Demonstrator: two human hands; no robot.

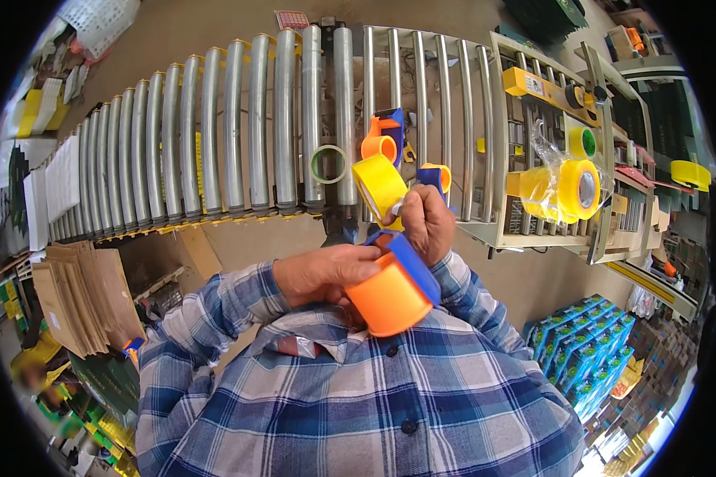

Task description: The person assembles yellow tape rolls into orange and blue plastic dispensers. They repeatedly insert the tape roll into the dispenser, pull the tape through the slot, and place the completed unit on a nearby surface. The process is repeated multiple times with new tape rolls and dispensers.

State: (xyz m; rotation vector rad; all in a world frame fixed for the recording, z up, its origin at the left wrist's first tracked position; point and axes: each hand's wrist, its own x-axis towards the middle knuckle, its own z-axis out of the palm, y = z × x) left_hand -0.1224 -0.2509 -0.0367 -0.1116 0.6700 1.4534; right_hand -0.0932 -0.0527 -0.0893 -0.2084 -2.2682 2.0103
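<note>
My left hand (322, 274) is wrapped around an orange and blue tape dispenser (390, 296), held close to my chest. In front of it, my right hand (429, 222) is closed, its fingers pinching the near edge of a yellow tape roll (379, 181) by its pale core. Just beyond that roll, an orange and blue dispenser (383, 145) rests on the conveyor rollers. Part of a further orange and blue piece (436, 176) shows behind my right hand, which hides the rest. A thin green-lined ring (328, 164) lies on the rollers to the left.
The metal roller conveyor (258, 119) crosses in front of me. At its right, a framed section holds yellow tape rolls in clear wrap (565, 191) and a green-cored roll (582, 142). Flattened cardboard (83, 298) stands at left; blue packs (581, 354) are stacked at right.
</note>
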